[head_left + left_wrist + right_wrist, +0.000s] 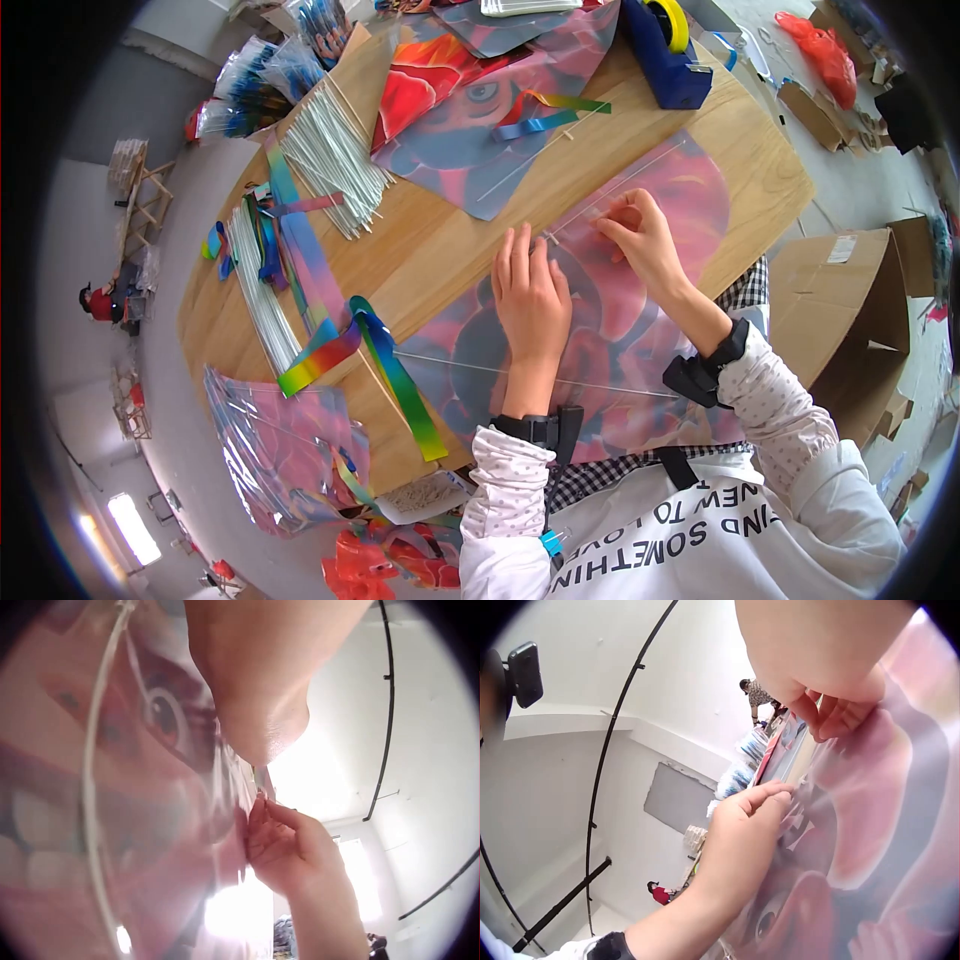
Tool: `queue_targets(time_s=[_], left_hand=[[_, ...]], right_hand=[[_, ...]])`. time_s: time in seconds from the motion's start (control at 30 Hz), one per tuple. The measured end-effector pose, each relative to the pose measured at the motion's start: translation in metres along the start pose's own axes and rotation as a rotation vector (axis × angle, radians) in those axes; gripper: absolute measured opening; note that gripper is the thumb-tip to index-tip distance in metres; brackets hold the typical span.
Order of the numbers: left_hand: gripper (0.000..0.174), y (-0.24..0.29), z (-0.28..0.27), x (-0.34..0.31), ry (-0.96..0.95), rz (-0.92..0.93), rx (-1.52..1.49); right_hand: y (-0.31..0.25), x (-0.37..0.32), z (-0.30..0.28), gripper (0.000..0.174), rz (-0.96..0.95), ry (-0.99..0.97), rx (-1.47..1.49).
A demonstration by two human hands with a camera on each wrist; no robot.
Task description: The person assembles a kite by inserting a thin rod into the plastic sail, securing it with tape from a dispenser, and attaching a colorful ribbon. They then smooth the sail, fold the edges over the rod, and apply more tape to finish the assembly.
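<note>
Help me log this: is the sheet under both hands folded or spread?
Spread: the sheet lies wide across the table, printed side showing.

One view from above, two from beside the wrists

The head view looks forward and down on the left hand point(532, 300) and the right hand point(645, 238), far enough back to show the wooden table point(425, 275) beyond them and the white top point(700, 520) on their near side. The left wrist view sits very close behind its hand, low over the printed sheet point(169, 859) and turned sideways, facing the right hand farther off. The right wrist view mirrors it, equally close and low, looking past its own hand toward the left one and the wall behind. Both wrist views share the two hands and the sheet, as does the head view.
</note>
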State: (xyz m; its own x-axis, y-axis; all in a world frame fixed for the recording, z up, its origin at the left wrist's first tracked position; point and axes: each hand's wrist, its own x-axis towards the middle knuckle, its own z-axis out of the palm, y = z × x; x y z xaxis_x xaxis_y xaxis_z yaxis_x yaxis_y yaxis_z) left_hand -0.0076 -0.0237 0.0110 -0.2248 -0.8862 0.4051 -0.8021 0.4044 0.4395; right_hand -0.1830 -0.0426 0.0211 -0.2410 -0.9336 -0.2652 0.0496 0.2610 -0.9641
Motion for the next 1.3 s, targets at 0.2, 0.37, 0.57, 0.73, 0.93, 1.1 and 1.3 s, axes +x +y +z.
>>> queue_targets(time_s=[0.2, 0.37, 0.57, 0.73, 0.93, 1.1, 1.3], left_hand=[[0.039, 0.013, 0.018, 0.018, -0.019, -0.047, -0.238], [0.043, 0.014, 0.023, 0.015, 0.027, -0.156, -0.337], [0.045, 0.011, 0.026, 0.015, 0.062, -0.101, -0.286], [0.045, 0.012, 0.025, 0.016, 0.055, -0.11, -0.299], [0.041, 0.013, 0.023, 0.016, 0.035, -0.111, -0.28], [0.039, 0.012, 0.024, 0.016, 0.045, -0.096, -0.267], [0.037, 0.013, 0.024, 0.016, 0.038, -0.12, -0.278]], right_hand=[[-0.003, 0.005, 0.0, 0.027, -0.015, -0.058, 0.012], [-0.01, 0.006, 0.009, 0.027, -0.013, -0.068, -0.015], [-0.006, 0.01, 0.011, 0.027, 0.051, -0.083, -0.044], [-0.009, 0.008, 0.013, 0.024, 0.058, -0.097, -0.029], [-0.015, 0.009, 0.016, 0.026, 0.091, -0.086, -0.088], [-0.018, 0.012, 0.016, 0.027, 0.129, -0.079, -0.128], [-0.022, 0.012, 0.013, 0.029, 0.163, -0.09, -0.135]])
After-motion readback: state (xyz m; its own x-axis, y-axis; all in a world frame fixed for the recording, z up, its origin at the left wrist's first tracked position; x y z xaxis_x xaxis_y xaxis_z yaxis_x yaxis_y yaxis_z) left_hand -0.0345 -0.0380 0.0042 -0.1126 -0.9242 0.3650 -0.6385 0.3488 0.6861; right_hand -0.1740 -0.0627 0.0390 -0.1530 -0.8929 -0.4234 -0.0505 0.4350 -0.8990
